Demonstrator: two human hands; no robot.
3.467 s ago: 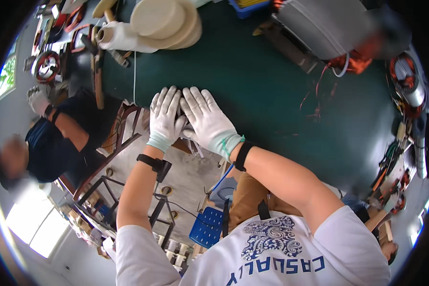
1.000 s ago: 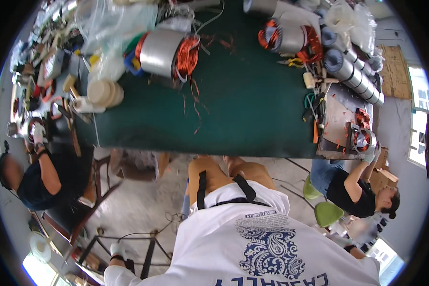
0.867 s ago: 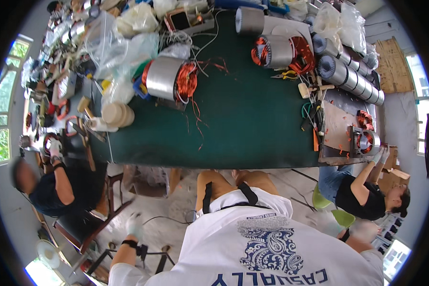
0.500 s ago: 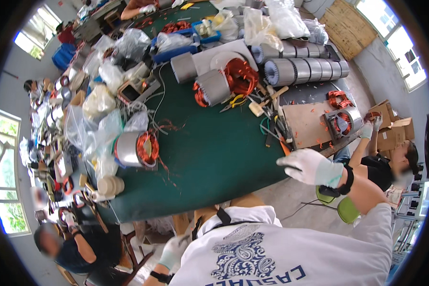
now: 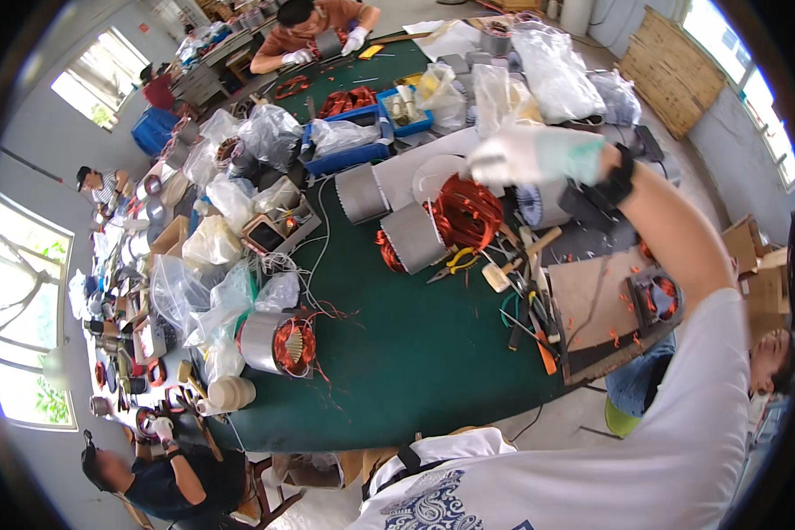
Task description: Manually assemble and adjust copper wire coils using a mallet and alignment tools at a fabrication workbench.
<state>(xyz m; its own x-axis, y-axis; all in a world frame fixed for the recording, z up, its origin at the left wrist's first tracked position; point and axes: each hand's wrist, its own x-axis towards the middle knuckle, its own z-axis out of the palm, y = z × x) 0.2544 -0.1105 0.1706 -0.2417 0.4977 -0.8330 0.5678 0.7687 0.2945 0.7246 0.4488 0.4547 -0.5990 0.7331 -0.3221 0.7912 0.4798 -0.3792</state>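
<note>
My right hand (image 5: 534,157), in a white glove, reaches far over the table, above the stack of grey stator cores (image 5: 539,205). Its fingers are smeared by motion, and I cannot make out anything in them. Just below and left of it lies a bundle of orange-red copper coils (image 5: 470,212), leaning against a grey stator (image 5: 415,237) with windings showing at its end. My left hand is out of the picture. Yellow-handled pliers (image 5: 455,262) and a mallet (image 5: 496,277) rest on the green table (image 5: 397,353) nearer to me. Another wound stator (image 5: 267,343) stands at the left.
Blue bins (image 5: 344,159) and plastic bags (image 5: 269,132) crowd the far left side. Hand tools (image 5: 530,322) lie beside a brown board (image 5: 596,296) at the right. Co-workers sit around: one at the far end (image 5: 314,40), one at lower left (image 5: 181,481), one at the right edge.
My right hand has swung away from me, from the table's near right edge to above the stator cores. My left hand has left the picture. The view has shifted, showing more of the far co-worker.
</note>
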